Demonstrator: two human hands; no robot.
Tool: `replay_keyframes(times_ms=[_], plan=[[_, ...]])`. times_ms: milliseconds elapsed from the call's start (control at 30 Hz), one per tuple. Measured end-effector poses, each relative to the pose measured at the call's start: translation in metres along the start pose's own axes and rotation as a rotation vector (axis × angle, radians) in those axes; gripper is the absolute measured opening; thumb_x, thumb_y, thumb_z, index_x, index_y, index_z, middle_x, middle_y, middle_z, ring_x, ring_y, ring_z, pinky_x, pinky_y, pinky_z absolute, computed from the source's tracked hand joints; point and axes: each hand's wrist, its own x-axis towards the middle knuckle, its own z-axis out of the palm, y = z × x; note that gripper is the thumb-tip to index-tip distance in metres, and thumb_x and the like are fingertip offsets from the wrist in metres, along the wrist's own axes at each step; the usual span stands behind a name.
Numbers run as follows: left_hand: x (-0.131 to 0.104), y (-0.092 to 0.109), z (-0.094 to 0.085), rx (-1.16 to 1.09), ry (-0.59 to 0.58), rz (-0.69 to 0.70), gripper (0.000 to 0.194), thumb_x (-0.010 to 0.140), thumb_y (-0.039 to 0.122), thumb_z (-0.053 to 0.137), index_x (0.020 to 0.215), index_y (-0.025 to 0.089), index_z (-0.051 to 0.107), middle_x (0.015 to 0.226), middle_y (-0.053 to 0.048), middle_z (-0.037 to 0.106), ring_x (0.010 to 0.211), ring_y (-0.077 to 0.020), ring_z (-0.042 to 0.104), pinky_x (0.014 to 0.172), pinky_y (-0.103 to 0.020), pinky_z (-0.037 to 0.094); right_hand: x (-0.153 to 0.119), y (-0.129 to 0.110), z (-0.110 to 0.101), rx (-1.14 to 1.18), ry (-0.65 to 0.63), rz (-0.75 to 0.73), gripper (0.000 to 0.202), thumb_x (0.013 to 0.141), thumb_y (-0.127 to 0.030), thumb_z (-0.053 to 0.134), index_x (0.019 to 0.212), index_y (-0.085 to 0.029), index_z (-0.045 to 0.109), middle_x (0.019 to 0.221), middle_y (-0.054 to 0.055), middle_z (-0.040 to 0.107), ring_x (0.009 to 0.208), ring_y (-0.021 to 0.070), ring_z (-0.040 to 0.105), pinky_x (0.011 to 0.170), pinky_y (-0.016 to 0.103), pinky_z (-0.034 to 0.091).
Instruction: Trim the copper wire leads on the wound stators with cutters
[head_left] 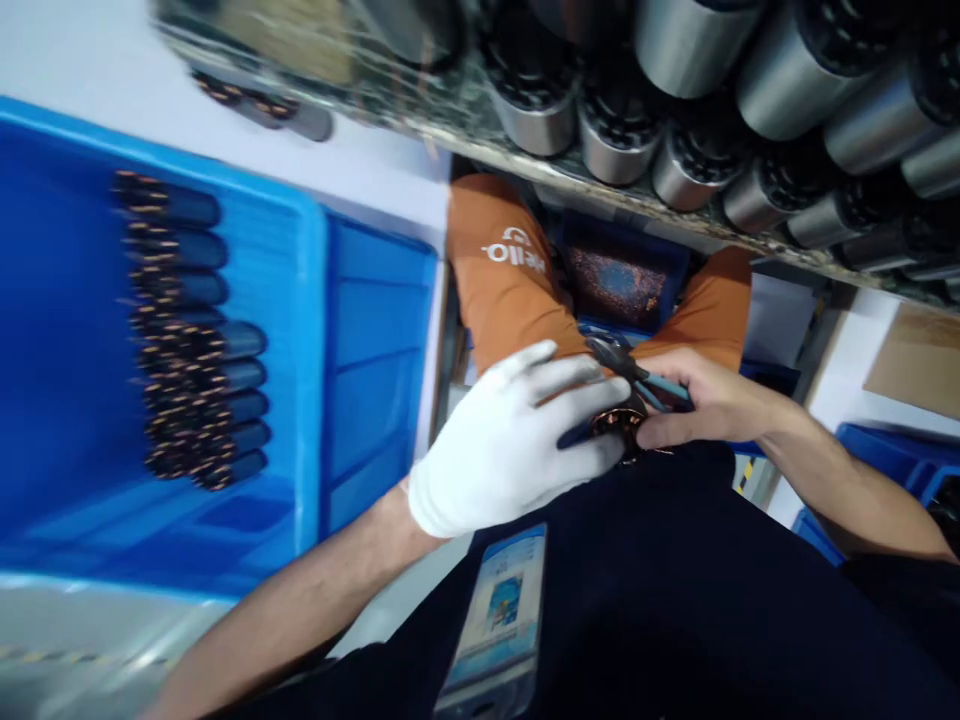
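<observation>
In the head view, my left hand [517, 440], in a white glove, curls its fingers around a copper-wound motor stator [626, 422] above my lap. Much of this round part is covered by the fingers; dark slots and copper windings show at its end. My right hand [694, 400] is bare and closed around pliers [666, 388] with blue-grey handles. Their dark jaws point up and left, just above the stator. The right thumb rests close to the stator's rim, and I cannot tell whether it touches.
At left, a blue bin [311, 400] holds rows of copper-wound parts [202, 350]. Silver cylinders [619, 150] with dark ends crowd the worn bench [420, 125] overhead. Between my knees sits a blue crate [619, 280] with copper-coloured scraps. A badge [499, 610] hangs on my chest.
</observation>
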Motion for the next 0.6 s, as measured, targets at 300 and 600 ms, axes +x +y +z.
replay_keyframes(times_ms=[300,600], plan=[[-0.138,-0.077,-0.102,0.599,0.469,-0.583,0.028,0.091,0.043,0.101,0.103,0.027,0.082,0.135,-0.003,0.078,0.127,-0.0295,0.071,0.109,-0.054,0.054,-0.032,0.024,-0.008,-0.245,0.259,0.007,0.034,0.122,-0.049,0.059,0.143,-0.035,0.082,0.110,0.006,0.081,0.073,0.0146,0.068,0.068,0.025,0.059],[-0.254,-0.222,-0.084,0.548,0.487,-1.351,0.053,0.083,0.067,0.090,0.091,0.017,0.076,0.117,-0.012,0.061,0.122,-0.0295,0.046,0.112,-0.049,0.041,-0.031,0.054,-0.004,-0.348,0.261,0.273,0.054,0.113,-0.070,0.066,0.108,-0.020,0.083,0.137,0.018,0.075,0.092,0.0241,0.068,0.081,0.039,0.061]])
